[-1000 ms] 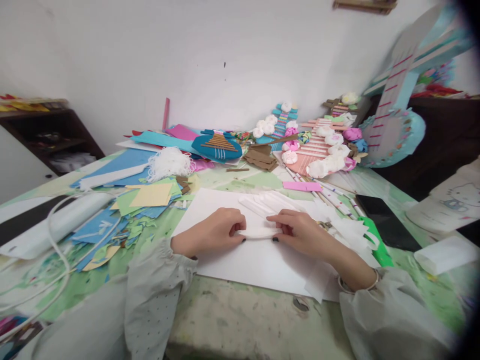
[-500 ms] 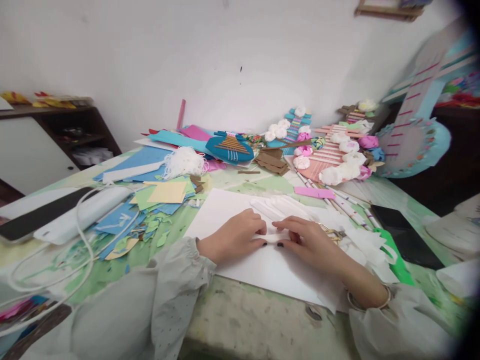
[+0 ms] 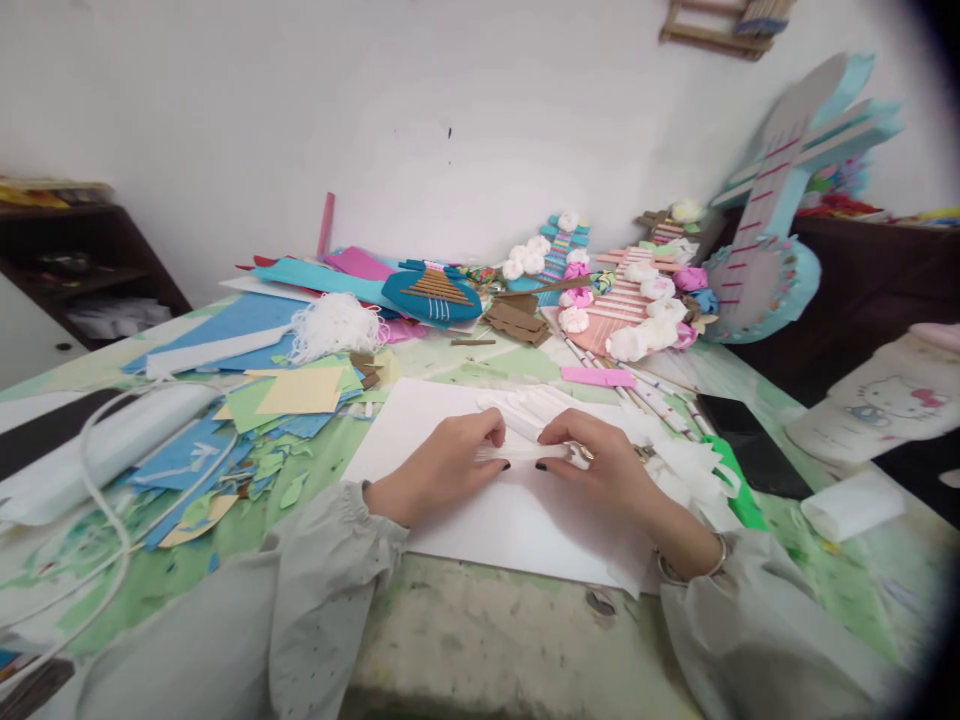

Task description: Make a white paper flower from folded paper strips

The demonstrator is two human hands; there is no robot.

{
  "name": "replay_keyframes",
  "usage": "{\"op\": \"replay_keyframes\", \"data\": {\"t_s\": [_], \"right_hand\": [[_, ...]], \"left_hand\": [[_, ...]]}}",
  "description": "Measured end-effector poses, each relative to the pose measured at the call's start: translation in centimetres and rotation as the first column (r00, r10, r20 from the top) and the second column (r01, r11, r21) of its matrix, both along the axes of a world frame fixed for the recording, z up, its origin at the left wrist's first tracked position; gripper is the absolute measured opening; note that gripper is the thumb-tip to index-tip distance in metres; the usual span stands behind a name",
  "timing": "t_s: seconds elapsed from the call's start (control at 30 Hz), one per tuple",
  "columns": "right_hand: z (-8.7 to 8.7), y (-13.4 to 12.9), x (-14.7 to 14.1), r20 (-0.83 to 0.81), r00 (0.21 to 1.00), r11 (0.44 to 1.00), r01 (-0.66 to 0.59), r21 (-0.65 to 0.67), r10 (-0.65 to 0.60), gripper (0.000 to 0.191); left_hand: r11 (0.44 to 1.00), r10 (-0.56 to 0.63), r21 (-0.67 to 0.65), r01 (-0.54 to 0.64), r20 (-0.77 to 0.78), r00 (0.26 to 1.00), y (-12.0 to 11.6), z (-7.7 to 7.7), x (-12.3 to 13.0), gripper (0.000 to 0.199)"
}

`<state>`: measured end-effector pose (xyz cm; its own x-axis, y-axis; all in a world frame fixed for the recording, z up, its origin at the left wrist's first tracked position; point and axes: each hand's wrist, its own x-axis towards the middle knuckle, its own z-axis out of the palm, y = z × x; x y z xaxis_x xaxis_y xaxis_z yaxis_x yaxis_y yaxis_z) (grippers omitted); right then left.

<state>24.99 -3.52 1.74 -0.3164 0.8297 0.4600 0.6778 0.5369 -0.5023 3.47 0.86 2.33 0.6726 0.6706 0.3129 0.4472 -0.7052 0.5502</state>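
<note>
Narrow white paper strip (image 3: 523, 452), stretched sideways, over a larger white sheet (image 3: 480, 530)

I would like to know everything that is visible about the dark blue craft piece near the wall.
The dark blue craft piece has a rounded body, apparently paper or card. Brown strips cross it, longer towards the near side, with thin white lines below. It lies near the wall, meeting a light blue sheet at its left. Its underside is hidden.

We're looking out from the wearer's head, one view alone, facing forward and down across the table (image 3: 465, 630), hands (image 3: 450, 455) close below, wall (image 3: 300, 120) behind, farther off.
</note>
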Motion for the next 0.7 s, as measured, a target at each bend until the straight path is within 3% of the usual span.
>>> {"op": "replay_keyframes", "data": {"t_s": [0.2,0.3,0.43,0.6,0.7], "right_hand": [[0.2,-0.6,-0.4,-0.033,0.997,0.994,-0.07,0.078,0.073,0.009],[0.2,-0.8,-0.6,-0.039,0.996,0.992,-0.072,0.107,0.077,0.01],[0.2,-1.0,-0.9,-0.026,0.996,0.986,-0.076,0.148,0.081,0.01],[0.0,-1.0,-1.2,-0.013,0.995,0.974,-0.097,0.205,0.101,0.014],[-0.1,-1.0,-1.1,0.001,0.992,0.965,-0.126,0.23,0.129,0.019]], "left_hand": [[0.991,-0.055,-0.113,0.065,0.087,0.995,0.1,-0.1,-0.1,0.033],[0.97,-0.151,-0.179,0.164,0.083,0.985,0.1,0.0,-0.1,0.026],[0.911,-0.233,-0.331,0.244,0.073,0.97,-0.1,0.3,0.0,0.031],[0.822,-0.227,-0.512,0.249,0.107,0.968,-0.4,0.5,0.1,0.039],[0.805,-0.207,-0.542,0.24,0.121,0.971,-0.4,0.5,0.0,0.04]]}}
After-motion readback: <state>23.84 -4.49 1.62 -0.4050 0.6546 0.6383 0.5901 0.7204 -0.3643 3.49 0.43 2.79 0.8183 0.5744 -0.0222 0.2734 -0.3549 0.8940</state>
